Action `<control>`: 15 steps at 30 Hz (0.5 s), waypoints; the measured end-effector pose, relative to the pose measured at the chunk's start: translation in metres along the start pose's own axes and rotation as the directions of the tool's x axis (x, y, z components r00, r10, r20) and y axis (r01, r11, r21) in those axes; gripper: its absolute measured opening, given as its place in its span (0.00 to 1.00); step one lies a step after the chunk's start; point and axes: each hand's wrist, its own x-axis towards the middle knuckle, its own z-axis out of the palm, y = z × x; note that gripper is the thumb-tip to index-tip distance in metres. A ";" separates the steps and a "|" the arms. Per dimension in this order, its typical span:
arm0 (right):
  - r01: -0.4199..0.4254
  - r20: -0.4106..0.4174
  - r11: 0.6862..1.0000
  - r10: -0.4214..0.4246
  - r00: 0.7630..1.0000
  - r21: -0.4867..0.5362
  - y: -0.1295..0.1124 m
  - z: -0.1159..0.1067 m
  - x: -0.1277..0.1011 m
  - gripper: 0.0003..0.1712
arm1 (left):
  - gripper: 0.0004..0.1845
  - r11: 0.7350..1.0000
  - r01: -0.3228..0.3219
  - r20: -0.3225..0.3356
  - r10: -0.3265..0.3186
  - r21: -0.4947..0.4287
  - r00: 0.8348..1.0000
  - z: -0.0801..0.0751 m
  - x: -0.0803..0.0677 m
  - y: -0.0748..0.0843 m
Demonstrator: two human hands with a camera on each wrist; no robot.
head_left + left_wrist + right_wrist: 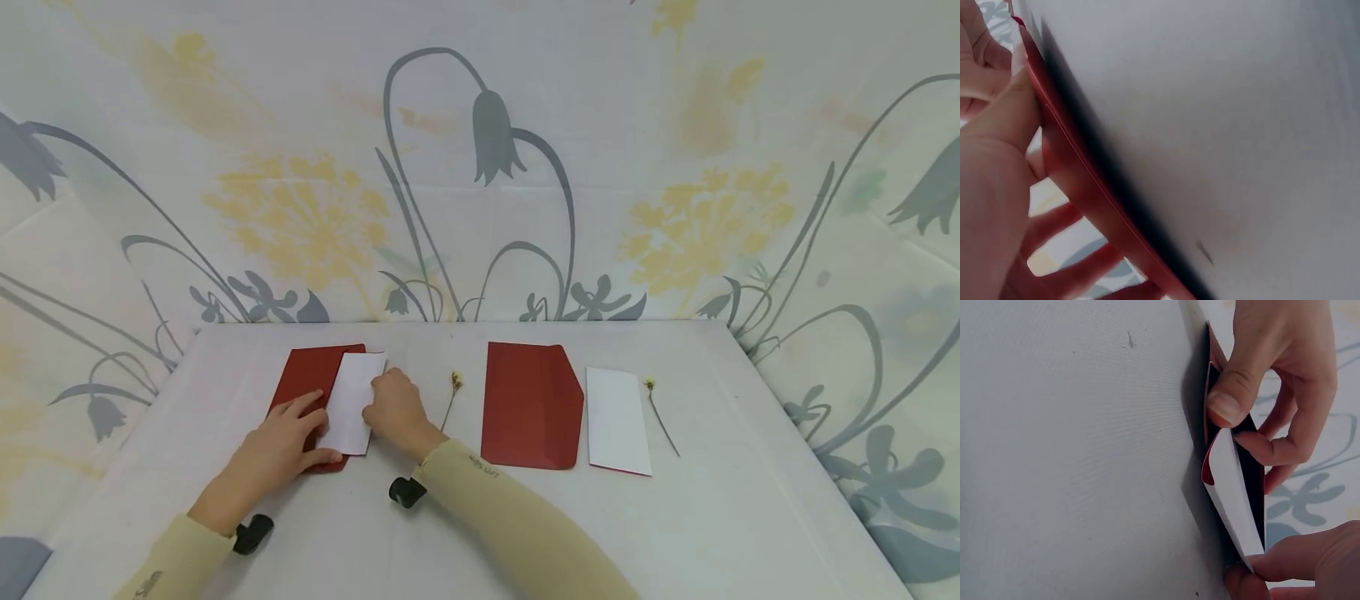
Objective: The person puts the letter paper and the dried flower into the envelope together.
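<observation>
At the left of the table a red envelope [311, 379] lies with a white card [352, 404] partly over it. My left hand [283, 443] grips the envelope's near end, thumb by the card's lower corner. My right hand [392, 408] pinches the card's right edge. The right wrist view shows the right hand [1235, 419] with its thumb and fingers closed on the white card [1232, 481], the red envelope [1208, 472] behind it, and the left hand [1300, 562] at the card's corner. In the left wrist view my left thumb [1004, 119] presses the envelope's [1085, 187] edge.
A dried flower stem [452, 398] lies just right of my right hand. Further right are a second red envelope [531, 406], a second white card [617, 421] and another dried flower [662, 418]. The white table [675, 533] is backed by flower-patterned cloth walls.
</observation>
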 end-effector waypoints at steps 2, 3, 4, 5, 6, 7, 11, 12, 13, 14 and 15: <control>-0.002 0.005 1.000 0.002 1.000 -0.012 -0.001 -0.001 0.001 0.09 | 0.17 0.999 -0.016 0.005 0.017 -0.045 1.000 -0.003 0.001 -0.002; -0.004 0.008 1.000 0.004 1.000 -0.014 -0.001 -0.001 0.001 0.10 | 0.15 0.998 -0.021 0.008 0.022 -0.065 1.000 -0.004 0.001 -0.003; -0.005 0.009 1.000 0.005 1.000 -0.021 -0.001 -0.002 0.001 0.10 | 0.13 0.996 -0.028 0.010 0.029 -0.083 1.000 -0.006 0.001 -0.004; -0.007 0.012 1.000 0.008 1.000 -0.024 -0.001 -0.002 0.001 0.09 | 0.10 0.995 -0.035 0.011 0.036 -0.097 0.999 -0.007 0.002 -0.004; -0.012 0.014 1.000 0.012 1.000 -0.024 -0.001 -0.002 0.002 0.08 | 0.08 0.994 -0.041 0.010 0.042 -0.106 0.999 -0.008 0.002 -0.004; -0.016 0.015 1.000 0.016 1.000 -0.023 -0.001 -0.002 0.002 0.08 | 0.07 0.993 -0.045 0.009 0.046 -0.109 0.999 -0.008 0.002 -0.004; -0.028 0.024 0.999 0.029 0.999 -0.029 -0.002 -0.003 0.002 0.08 | 0.06 0.994 -0.056 -0.003 0.056 -0.095 0.998 -0.005 0.003 -0.005; -0.029 0.028 0.999 0.030 0.999 -0.027 -0.002 -0.003 0.002 0.08 | 0.07 0.994 -0.054 -0.005 0.054 -0.091 0.999 -0.004 0.003 -0.006; -0.027 0.030 0.999 0.028 0.999 -0.028 -0.003 -0.004 0.002 0.08 | 0.07 0.995 -0.052 -0.005 0.052 -0.088 0.999 -0.004 0.003 -0.006; -0.026 0.031 0.999 0.027 0.999 -0.024 -0.003 -0.004 0.002 0.09 | 0.07 0.995 -0.050 -0.006 0.049 -0.087 0.999 -0.003 0.004 -0.006; -0.023 0.031 1.000 0.024 0.999 -0.019 -0.003 -0.004 0.001 0.09 | 0.08 0.995 -0.047 -0.005 0.047 -0.088 0.999 -0.003 0.004 -0.006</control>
